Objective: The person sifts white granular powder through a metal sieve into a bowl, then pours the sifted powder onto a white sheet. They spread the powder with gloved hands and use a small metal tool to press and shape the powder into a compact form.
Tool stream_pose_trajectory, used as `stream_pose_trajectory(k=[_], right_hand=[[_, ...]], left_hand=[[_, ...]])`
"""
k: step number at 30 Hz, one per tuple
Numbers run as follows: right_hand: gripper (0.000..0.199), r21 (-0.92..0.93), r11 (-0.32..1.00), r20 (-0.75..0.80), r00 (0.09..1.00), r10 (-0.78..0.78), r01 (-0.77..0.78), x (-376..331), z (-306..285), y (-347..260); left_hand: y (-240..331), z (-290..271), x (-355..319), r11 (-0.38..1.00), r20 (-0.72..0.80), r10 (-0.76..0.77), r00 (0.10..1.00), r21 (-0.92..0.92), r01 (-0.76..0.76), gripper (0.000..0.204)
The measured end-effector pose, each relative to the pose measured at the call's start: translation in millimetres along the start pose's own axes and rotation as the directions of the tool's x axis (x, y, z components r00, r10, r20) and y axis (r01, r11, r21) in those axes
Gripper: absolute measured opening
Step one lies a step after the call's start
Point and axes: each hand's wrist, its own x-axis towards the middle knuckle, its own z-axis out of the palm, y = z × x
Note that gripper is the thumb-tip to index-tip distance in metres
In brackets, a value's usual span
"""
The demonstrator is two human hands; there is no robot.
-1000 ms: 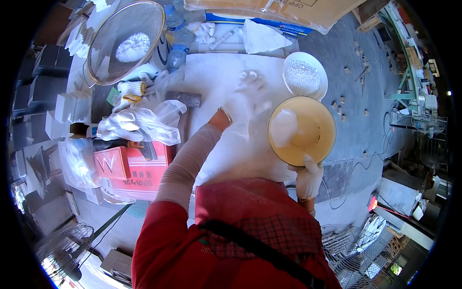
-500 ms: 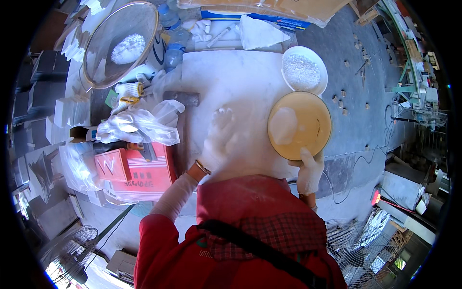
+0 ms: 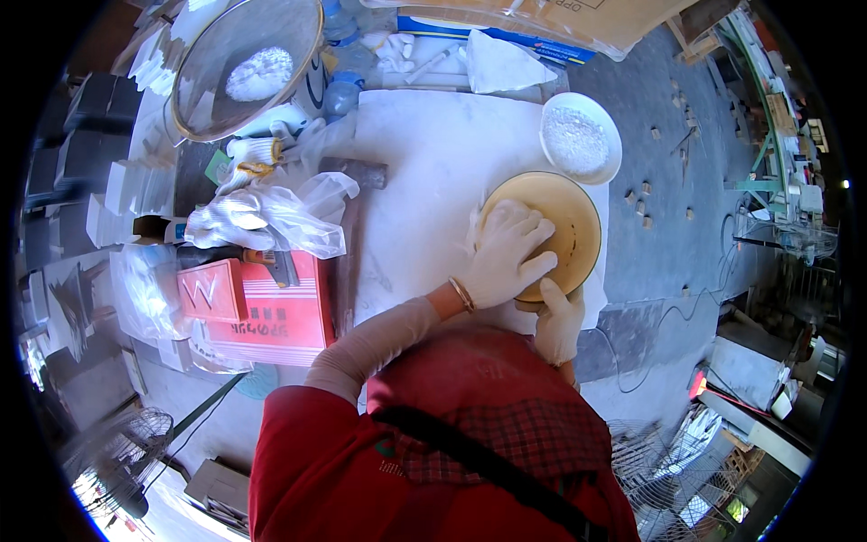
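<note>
A yellow bowl (image 3: 571, 222) rests on the white stone slab (image 3: 433, 172), near its right side. My left hand (image 3: 504, 256), in a white glove, lies spread inside the bowl on its near-left part, pressing on whitish material there. My right hand (image 3: 557, 323), also gloved, grips the bowl's near rim from below. A gold bangle sits on my left wrist.
A white bowl of white granules (image 3: 580, 138) stands just beyond the yellow bowl. A large metal sieve with white powder (image 3: 249, 68) is at the far left. Gloves and plastic bags (image 3: 262, 217) and a red box (image 3: 262, 312) lie left of the slab. Concrete floor lies to the right.
My left hand has come from the slab's middle over into the yellow bowl. My right hand has stayed on the bowl's rim.
</note>
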Motion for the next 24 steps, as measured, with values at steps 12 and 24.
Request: stream_pose_trajectory(k=[12, 24], right_hand=[[0.057, 0.089, 0.990, -0.103, 0.990, -0.099, 0.109, 5.5, -21.7, -20.6], [0.053, 0.098, 0.989, -0.115, 0.989, -0.098, 0.109, 6.9, -35.2, -15.9]], left_hand=[[-58.7, -45.4, -38.3, 0.837, 0.147, -0.006, 0.989, 0.542, -0.075, 0.073], [-110.1, -27.3, 53.5, 0.833, 0.158, 0.138, 0.978, 0.516, -0.201, 0.086]])
